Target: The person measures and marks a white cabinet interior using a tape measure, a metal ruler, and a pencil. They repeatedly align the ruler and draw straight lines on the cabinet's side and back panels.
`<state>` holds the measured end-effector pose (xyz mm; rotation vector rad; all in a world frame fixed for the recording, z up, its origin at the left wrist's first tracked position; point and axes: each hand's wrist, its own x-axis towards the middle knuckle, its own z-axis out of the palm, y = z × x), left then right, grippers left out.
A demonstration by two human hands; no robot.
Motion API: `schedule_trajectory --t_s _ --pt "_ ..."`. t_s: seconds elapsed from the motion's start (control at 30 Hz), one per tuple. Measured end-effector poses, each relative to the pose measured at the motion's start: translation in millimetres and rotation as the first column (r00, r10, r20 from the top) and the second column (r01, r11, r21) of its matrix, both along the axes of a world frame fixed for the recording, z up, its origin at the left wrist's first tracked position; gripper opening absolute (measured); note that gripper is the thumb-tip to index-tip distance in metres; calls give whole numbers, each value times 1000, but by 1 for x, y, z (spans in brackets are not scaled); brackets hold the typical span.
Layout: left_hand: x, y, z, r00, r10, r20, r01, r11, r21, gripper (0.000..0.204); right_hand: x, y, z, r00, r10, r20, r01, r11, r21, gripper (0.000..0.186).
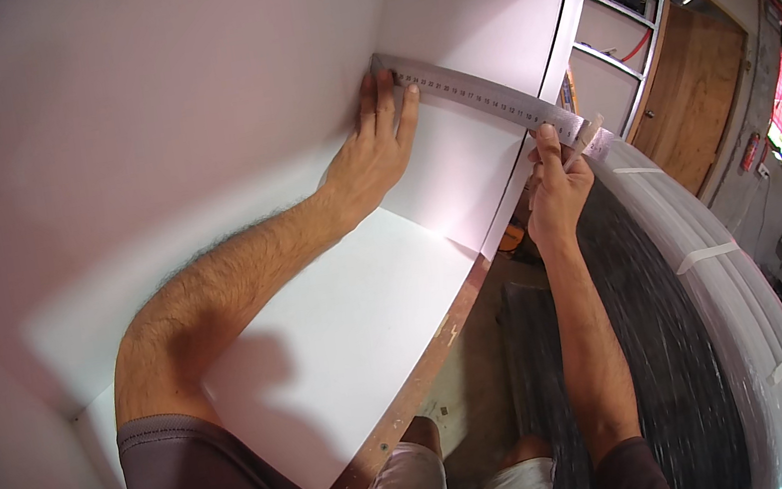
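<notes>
A long steel ruler [475, 95] with dark markings lies across the white side panel [479, 19] inside a white cabinet. My left hand [375, 151] is at its far end in the inner corner, fingers stretched out and fingertips against the ruler's lower edge. At the panel's front edge, my right hand [556, 184] grips the near end, thumb on top of the ruler. A thin pale stick [584, 141], pencil-like, sticks up from the fingers of that hand; its kind is unclear. Its other fingers are partly hidden behind the panel edge.
The cabinet's white lower board [353, 331] has a bare wooden front edge [412, 383]. On the right stand long panels wrapped in clear plastic [705, 248] beside a dark surface [639, 278]. Farther back are a metal frame [613, 4] and a wooden door [696, 82].
</notes>
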<state>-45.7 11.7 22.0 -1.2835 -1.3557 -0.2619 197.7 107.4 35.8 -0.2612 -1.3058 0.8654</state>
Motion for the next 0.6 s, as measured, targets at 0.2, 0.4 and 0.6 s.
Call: schedule_trajectory --t_s 0.2,0.4,0.6 --pt "2 2 3 998 -39 54 39 999 -1 96 -1 -1 -1 1000 3 3 -4 1000 22 35" --pt "11 3 7 995 -1 101 5 999 -37 111 1 2 -2 1000 -20 3 20 1000 -5 34" --pt "14 3 8 995 19 100 -17 1000 -18 114 -2 1 -1 1000 -26 -2 26 1000 -3 35"
